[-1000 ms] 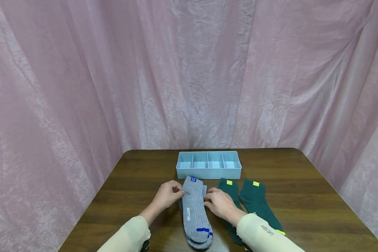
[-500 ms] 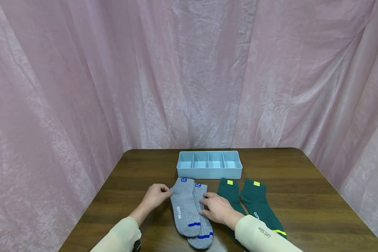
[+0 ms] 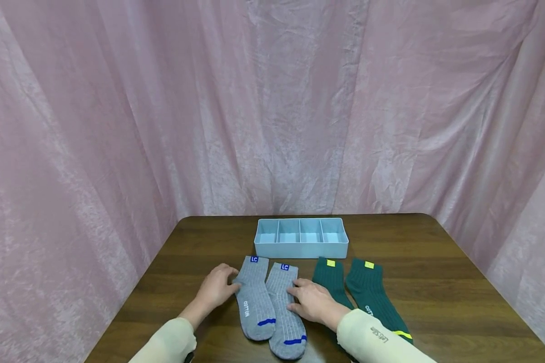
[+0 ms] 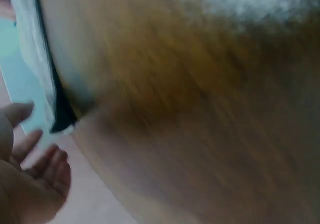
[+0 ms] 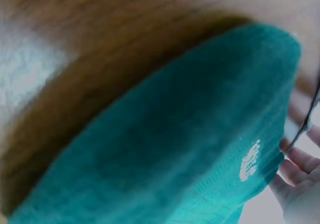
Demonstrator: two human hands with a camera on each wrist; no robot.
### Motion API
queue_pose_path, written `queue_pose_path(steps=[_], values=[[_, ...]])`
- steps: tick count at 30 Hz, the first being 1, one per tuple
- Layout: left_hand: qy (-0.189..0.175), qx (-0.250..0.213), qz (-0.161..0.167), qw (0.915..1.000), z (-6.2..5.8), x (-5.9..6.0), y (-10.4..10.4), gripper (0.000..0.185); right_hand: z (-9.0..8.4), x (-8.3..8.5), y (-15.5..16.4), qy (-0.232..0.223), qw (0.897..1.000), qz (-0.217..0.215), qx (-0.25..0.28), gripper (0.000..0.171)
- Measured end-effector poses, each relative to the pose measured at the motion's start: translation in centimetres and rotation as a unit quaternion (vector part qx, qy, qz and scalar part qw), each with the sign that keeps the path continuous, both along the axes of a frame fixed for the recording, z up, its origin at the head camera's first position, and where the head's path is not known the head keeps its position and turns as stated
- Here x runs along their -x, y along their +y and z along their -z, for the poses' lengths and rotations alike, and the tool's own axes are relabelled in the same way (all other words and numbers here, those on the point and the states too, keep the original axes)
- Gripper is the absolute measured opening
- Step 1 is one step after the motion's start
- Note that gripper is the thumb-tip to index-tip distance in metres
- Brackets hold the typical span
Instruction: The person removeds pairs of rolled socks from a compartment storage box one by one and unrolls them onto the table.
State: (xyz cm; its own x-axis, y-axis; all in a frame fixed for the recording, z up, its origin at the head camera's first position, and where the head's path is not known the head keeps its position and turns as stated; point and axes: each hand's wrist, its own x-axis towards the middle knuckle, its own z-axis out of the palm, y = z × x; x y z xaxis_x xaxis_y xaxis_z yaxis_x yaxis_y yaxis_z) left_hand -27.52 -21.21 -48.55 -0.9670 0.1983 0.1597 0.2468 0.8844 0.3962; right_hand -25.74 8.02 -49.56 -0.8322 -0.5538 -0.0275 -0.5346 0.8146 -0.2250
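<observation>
Two grey ribbed socks with blue tags lie side by side in the head view. My left hand [image 3: 216, 287] is at the left edge of the left grey sock [image 3: 256, 302], thumb apart from the fingers. In the left wrist view the fingers [image 4: 52, 171] are loosely bent with nothing between them. My right hand [image 3: 315, 302] rests its fingertips on the right grey sock [image 3: 283, 315] near its cuff. Under the right forearm lies one green sock [image 3: 330, 282], partly hidden. Another green sock [image 3: 374, 290] with a yellow tag lies to its right.
A light blue box [image 3: 301, 250] with several compartments stands behind the socks. The brown wooden table [image 3: 440, 282] extends to both sides, with pink curtains [image 3: 272, 111] hanging beyond its far edge.
The left grey sock, earlier on top of the other, has been drawn left off it by my left hand, which then loosened its pinch. My right hand has come onto the right grey sock.
</observation>
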Motion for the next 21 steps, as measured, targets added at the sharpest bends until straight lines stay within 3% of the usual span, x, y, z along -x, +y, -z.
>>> queue_pose_path(steps=[4, 6, 10, 21], values=[[-0.026, 0.064, 0.106, 0.9920, 0.3, -0.5, 1.2, 0.052, 0.0, 0.0, 0.1, 0.001, 1.000, 0.001, -0.003, 0.047], [-0.060, 0.093, 0.133, 0.9849, 0.4, -0.8, 1.5, 0.066, 0.0, 0.0, 0.1, 0.001, 1.000, -0.002, -0.001, 0.047], [-0.099, 0.119, 0.156, 0.9756, 0.5, -1.3, 0.9, 0.081, 0.1, 0.0, -0.1, 0.000, 1.000, -0.004, 0.001, 0.047], [-0.127, 0.105, 0.181, 0.9696, -0.4, -2.0, -1.2, 0.080, -0.2, 0.0, 0.1, 0.000, 1.000, 0.000, 0.010, 0.048]])
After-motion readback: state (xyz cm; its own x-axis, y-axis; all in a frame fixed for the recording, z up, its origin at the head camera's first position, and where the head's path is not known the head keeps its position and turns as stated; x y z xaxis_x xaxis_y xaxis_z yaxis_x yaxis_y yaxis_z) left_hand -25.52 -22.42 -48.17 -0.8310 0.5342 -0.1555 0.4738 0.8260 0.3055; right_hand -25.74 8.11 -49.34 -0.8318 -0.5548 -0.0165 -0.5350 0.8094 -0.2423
